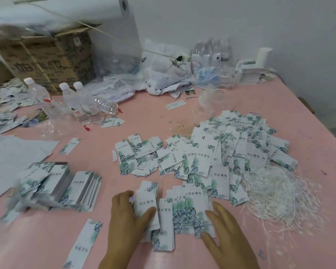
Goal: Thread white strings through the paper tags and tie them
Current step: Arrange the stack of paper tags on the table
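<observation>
Between our hands: a small batch of tags (184,212) lies fanned on the pink table (47,239), gathered close so we can square it before threading.
Left hand: our left hand (124,216) curls round the batch's left edge, thumb laid across the front tags, fingers tucked behind them; we judge it is steadying the stack.
Right hand: our right hand (223,230) lies flat with fingers straight and spread, touching the batch's right edge, holding nothing; it seems to be nudging the tags inward.
Beyond the right hand: the white strings (275,199) sit in a loose tangle just to its outer side, within easy reach for the next step.
Ahead of both hands: a wide heap of loose tags (221,152) waits.
Outside the left hand: neat stacks of tags (66,189) stand apart, seemingly sorted.
Hard to tell: the tags' holes are too small to see, and whether any tag carries a string is unclear.
Cut off: both wrists leave the bottom edge.
</observation>
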`<state>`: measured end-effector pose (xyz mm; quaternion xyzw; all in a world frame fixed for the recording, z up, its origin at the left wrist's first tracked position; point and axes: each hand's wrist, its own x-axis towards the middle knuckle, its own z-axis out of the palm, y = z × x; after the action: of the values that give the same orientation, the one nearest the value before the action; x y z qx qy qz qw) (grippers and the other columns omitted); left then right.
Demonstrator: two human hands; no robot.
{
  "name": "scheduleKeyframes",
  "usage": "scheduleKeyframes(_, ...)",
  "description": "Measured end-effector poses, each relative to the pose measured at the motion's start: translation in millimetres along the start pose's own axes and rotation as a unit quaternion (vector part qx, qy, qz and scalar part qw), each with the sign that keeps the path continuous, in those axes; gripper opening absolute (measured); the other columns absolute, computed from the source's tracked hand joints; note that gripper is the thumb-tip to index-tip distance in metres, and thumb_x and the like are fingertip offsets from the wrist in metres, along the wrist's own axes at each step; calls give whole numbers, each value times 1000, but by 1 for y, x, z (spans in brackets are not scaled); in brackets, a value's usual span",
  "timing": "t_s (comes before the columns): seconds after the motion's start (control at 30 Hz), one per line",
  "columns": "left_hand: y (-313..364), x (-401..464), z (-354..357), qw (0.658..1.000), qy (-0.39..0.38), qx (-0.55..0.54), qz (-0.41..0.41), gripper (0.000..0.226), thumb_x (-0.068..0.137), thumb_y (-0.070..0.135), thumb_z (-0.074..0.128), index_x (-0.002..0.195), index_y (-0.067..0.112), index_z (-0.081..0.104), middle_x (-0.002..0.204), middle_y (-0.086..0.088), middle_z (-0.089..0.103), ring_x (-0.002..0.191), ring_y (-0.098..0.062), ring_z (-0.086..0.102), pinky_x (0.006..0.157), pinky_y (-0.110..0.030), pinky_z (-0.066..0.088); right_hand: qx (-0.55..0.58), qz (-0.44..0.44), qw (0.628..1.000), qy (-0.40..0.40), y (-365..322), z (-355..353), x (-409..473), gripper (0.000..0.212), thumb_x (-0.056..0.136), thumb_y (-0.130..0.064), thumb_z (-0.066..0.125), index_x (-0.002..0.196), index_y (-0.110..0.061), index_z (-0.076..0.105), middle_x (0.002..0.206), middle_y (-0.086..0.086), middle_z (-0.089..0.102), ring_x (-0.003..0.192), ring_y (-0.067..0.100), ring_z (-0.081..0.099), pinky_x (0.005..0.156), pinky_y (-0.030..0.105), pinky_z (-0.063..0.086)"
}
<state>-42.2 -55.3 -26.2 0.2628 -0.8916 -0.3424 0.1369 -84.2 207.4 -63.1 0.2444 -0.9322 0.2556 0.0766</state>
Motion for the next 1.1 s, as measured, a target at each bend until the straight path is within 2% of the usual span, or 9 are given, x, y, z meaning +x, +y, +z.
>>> scheduleKeyframes(0.1,5,6,-1,999,-15,26,-19,41,70,31,86,85,22,49,92,6,44,80,-15,47,61,-26,35,-7,-2,1000,-7,-3,-1,-2,55,67,-31,87,115,-12,69,129,10,61,113,22,61,87,35,49)
scheduleKeyframes(0.23,6,12,0,999,-43,26,-19,44,71,31,85,61,20,44,85,2,44,62,-12,47,50,-25,33,-21,0,1000,-10,-3,-4,-4,56,64,-28,90,114,-13,70,128,10,63,111,24,64,86,33,48)
scheduleKeyframes(0.37,8,15,-6,997,-71,28,-13,33,77,28,80,58,14,56,88,-1,47,70,-18,55,56,-34,47,-20,-7,1000,-14,-3,-3,-5,55,65,-25,90,115,-12,70,128,10,62,111,25,63,87,33,46)
scheduleKeyframes(0.47,20,12,-16,997,-46,56,27,48,78,24,80,51,22,41,84,-2,47,80,-26,49,63,-35,41,5,-1,1000,-15,-4,-4,-4,53,67,-24,88,116,-12,69,129,9,61,113,19,59,89,32,45)
scheduleKeyframes(0.53,34,6,-22,996,-3,66,61,42,79,24,78,55,24,44,91,0,52,89,-26,51,71,-39,47,11,-7,1000,-11,-5,-5,-4,53,66,-22,89,114,-12,70,128,8,62,112,18,59,88,30,45)
scheduleKeyframes(0.63,54,-16,-21,986,-35,-163,30,10,83,40,64,82,30,62,86,6,66,81,-18,65,61,-30,56,63,4,998,6,-4,-4,-4,45,75,-18,83,117,-13,68,130,-3,56,118,13,54,90,31,45)
scheduleKeyframes(0.8,66,-50,34,857,-185,-472,-92,24,99,-1,48,115,14,58,87,-20,74,78,-33,73,62,-37,59,192,79,977,53,-2,-9,2,37,86,-8,70,113,-32,60,109,-24,55,97,-1,57,82,10,44)
scheduleKeyframes(0.93,59,-69,67,799,-146,-569,-129,33,96,-5,50,124,10,57,88,-29,70,75,-36,68,64,-38,57,136,183,974,-13,-6,-15,25,26,86,-52,60,109,-43,52,91,-20,56,76,-3,56,63,17,44)
scheduleKeyframes(1.1,58,-74,75,827,-95,-544,-106,35,88,25,58,122,18,61,92,-24,72,81,-36,71,67,-34,59,-13,224,968,-110,-15,-15,57,47,76,-80,43,90,-36,44,72,-15,53,65,-3,49,53,22,32)
